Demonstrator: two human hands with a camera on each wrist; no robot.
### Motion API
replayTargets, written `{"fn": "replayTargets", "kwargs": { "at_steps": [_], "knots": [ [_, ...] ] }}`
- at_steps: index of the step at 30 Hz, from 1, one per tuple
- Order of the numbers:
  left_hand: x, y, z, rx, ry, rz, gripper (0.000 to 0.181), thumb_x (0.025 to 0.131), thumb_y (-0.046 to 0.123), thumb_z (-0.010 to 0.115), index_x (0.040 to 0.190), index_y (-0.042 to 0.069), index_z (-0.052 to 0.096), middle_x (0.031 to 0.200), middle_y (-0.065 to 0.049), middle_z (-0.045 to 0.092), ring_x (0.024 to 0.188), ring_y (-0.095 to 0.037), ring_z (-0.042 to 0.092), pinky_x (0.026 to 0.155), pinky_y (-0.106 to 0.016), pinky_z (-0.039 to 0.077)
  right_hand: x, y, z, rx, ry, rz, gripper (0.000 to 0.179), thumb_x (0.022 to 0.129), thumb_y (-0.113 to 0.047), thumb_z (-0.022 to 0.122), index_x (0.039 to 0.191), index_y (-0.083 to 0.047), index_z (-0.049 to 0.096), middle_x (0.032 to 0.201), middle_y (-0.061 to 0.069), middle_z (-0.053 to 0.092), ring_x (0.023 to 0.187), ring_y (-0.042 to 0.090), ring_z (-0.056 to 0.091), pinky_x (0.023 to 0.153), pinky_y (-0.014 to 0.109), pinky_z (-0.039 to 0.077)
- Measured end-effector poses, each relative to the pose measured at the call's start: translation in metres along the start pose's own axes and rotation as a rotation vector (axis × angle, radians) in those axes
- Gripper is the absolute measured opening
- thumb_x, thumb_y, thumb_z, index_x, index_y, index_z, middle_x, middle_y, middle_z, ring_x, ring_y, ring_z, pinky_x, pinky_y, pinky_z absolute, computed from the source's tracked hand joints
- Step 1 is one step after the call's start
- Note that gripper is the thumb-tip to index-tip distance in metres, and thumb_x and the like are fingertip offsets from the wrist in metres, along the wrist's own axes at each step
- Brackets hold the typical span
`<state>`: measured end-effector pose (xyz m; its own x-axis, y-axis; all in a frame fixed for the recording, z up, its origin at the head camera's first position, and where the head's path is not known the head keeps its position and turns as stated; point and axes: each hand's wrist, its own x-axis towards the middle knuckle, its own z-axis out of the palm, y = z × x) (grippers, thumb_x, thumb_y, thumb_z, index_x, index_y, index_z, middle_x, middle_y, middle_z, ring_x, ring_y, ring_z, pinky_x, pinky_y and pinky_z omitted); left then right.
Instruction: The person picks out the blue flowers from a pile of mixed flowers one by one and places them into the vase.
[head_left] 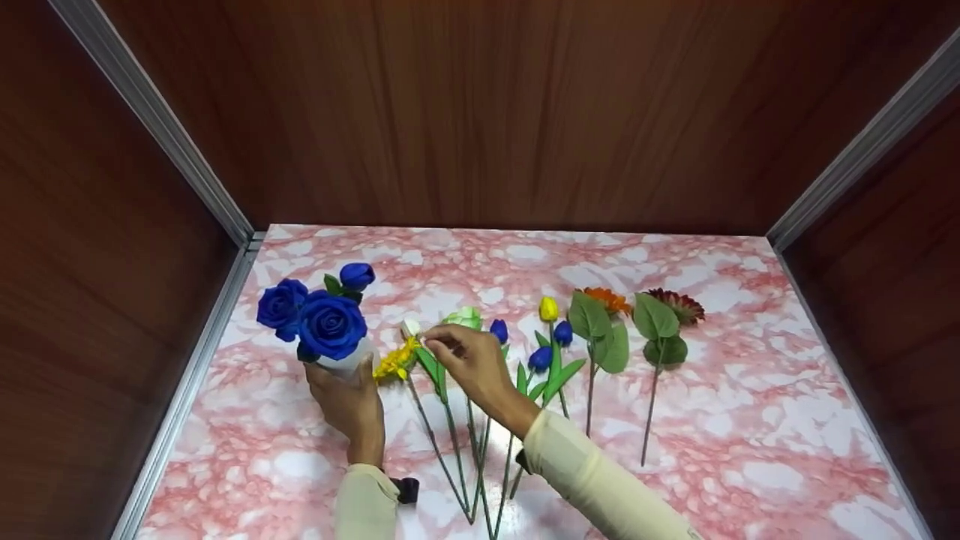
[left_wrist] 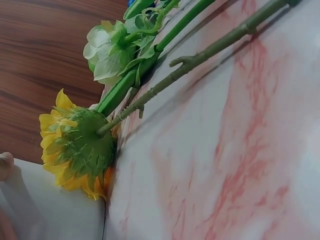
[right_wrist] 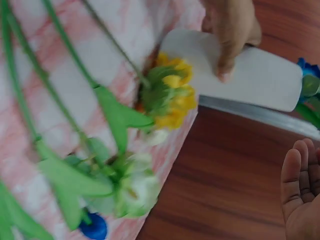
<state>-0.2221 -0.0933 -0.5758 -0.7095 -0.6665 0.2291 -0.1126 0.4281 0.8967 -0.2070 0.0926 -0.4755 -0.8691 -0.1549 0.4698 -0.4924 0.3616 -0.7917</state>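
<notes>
My left hand (head_left: 347, 405) grips a white vase (right_wrist: 267, 75) near the table's left side. Blue roses (head_left: 332, 324) stand in it, with a blue bud (head_left: 357, 276) above them. My right hand (head_left: 476, 364) hovers over the lying flowers, palm and loosely bent fingers (right_wrist: 291, 167) holding nothing in the right wrist view. Close to its fingertips are a yellow sunflower (left_wrist: 77, 145) and a white tulip bud (head_left: 410, 328). The sunflower lies face toward the vase base, its long stem trailing to the front. Beyond the hand shows a pale green-white flower (right_wrist: 132, 192).
Blue tulips (head_left: 540, 358) and a yellow tulip (head_left: 548, 308) lie right of my right hand. Farther right are an orange flower (head_left: 606, 300) and a dark red one (head_left: 679, 306) with broad leaves. Brown wood panels (head_left: 510, 112) enclose the pink marbled table (head_left: 750, 420).
</notes>
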Motion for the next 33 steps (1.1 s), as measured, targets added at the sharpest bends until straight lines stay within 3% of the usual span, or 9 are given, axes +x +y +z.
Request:
{"fn": "replayTargets", "kwargs": {
  "at_steps": [10, 15, 19, 23, 28, 33],
  "knots": [
    [-0.004, 0.000, -0.004, 0.007, -0.008, 0.017, 0.090, 0.081, 0.032, 0.077, 0.150, 0.009, 0.024, 0.141, -0.020, 0.042, 0.129, -0.037, 0.041, 0.103, -0.055, 0.033, -0.017, 0.024, -0.026, -0.068, 0.079, 0.039, 0.011, 0.091, -0.014, 0.067, 0.099, -0.011, 0.074, 0.091, -0.001, 0.072, 0.071, 0.009, 0.065, 0.060, 0.028, 0.053],
    [-0.014, -0.004, -0.008, 0.018, -0.033, 0.025, 0.085, 0.084, 0.028, 0.075, 0.150, 0.007, 0.026, 0.142, -0.021, 0.041, 0.129, -0.038, 0.040, 0.104, -0.053, 0.032, -0.026, 0.033, -0.038, -0.131, 0.118, 0.032, 0.012, 0.090, -0.016, 0.068, 0.101, -0.012, 0.074, 0.094, -0.002, 0.072, 0.072, 0.009, 0.065, 0.061, 0.026, 0.053],
    [-0.025, -0.005, -0.015, 0.051, -0.077, 0.008, 0.083, 0.086, 0.026, 0.072, 0.150, 0.003, 0.024, 0.143, -0.024, 0.038, 0.130, -0.040, 0.039, 0.104, -0.054, 0.032, -0.035, 0.041, -0.046, -0.120, 0.131, 0.054, 0.013, 0.091, -0.015, 0.067, 0.102, -0.011, 0.073, 0.094, -0.002, 0.072, 0.074, 0.010, 0.066, 0.063, 0.027, 0.054],
    [-0.037, -0.002, -0.022, 0.107, -0.106, -0.018, 0.082, 0.088, 0.029, 0.069, 0.149, 0.000, 0.022, 0.142, -0.027, 0.037, 0.128, -0.043, 0.039, 0.101, -0.055, 0.033, -0.044, 0.036, -0.057, -0.076, 0.158, 0.107, 0.012, 0.090, -0.009, 0.067, 0.100, -0.005, 0.073, 0.094, 0.005, 0.072, 0.076, 0.018, 0.067, 0.066, 0.032, 0.055],
    [-0.053, 0.004, -0.020, 0.116, -0.107, 0.021, 0.071, 0.089, 0.025, 0.068, 0.142, -0.005, 0.032, 0.132, -0.031, 0.042, 0.120, -0.046, 0.043, 0.098, -0.056, 0.035, -0.056, 0.015, -0.074, -0.055, 0.205, 0.219, 0.013, 0.088, 0.001, 0.066, 0.100, 0.003, 0.071, 0.094, 0.017, 0.071, 0.079, 0.027, 0.069, 0.071, 0.033, 0.054],
    [-0.067, 0.014, -0.014, 0.097, -0.131, 0.055, 0.069, 0.087, 0.023, 0.071, 0.141, -0.002, 0.036, 0.130, -0.030, 0.044, 0.117, -0.046, 0.044, 0.093, -0.056, 0.038, -0.070, 0.026, -0.084, -0.028, 0.276, 0.288, 0.013, 0.087, 0.001, 0.067, 0.099, 0.004, 0.071, 0.090, 0.017, 0.071, 0.077, 0.026, 0.067, 0.069, 0.024, 0.052]
  ]
}}
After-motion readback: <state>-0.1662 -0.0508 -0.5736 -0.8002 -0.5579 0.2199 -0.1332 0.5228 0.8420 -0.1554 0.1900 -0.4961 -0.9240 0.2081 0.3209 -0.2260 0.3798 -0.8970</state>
